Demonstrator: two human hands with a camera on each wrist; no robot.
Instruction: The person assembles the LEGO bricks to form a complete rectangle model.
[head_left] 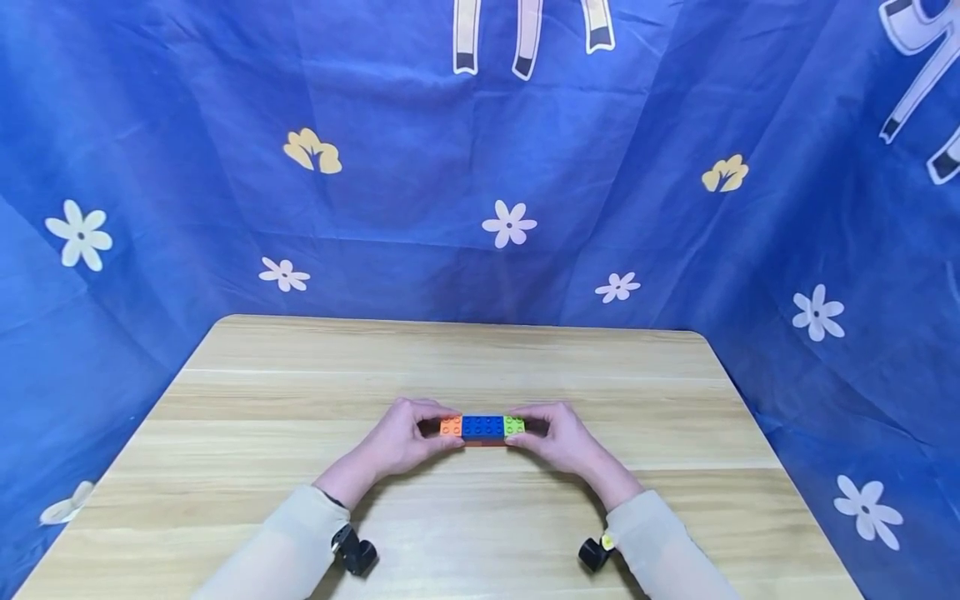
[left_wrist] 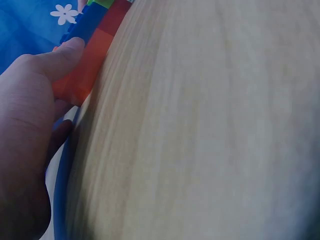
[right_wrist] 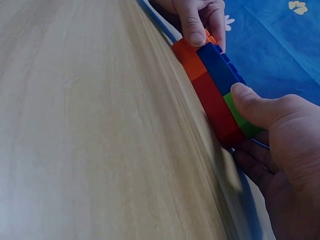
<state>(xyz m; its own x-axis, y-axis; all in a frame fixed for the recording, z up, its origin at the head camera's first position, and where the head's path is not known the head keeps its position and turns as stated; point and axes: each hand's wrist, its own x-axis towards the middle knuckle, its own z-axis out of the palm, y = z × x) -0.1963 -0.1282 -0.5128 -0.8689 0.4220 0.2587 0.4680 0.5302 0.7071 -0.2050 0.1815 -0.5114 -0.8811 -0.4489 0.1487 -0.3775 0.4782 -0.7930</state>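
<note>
A joined block of toy building bricks lies at the middle of the wooden table (head_left: 480, 517). Its top row has an orange brick (head_left: 451, 427) at the left end, a long blue brick (head_left: 483, 427) in the middle and a lime green brick (head_left: 514, 426) at the right end. Below them, the right wrist view shows a red brick (right_wrist: 215, 107) beside a lower orange brick (right_wrist: 188, 57). My left hand (head_left: 405, 435) pinches the orange end between thumb and fingers. The green end is gripped likewise by my right hand (head_left: 561, 437), thumb on the near side.
A blue curtain (head_left: 390, 208) with flowers and animal legs printed on it hangs behind the table and along both sides. Small black cameras sit at the left wrist (head_left: 354, 550) and the right wrist (head_left: 594, 553).
</note>
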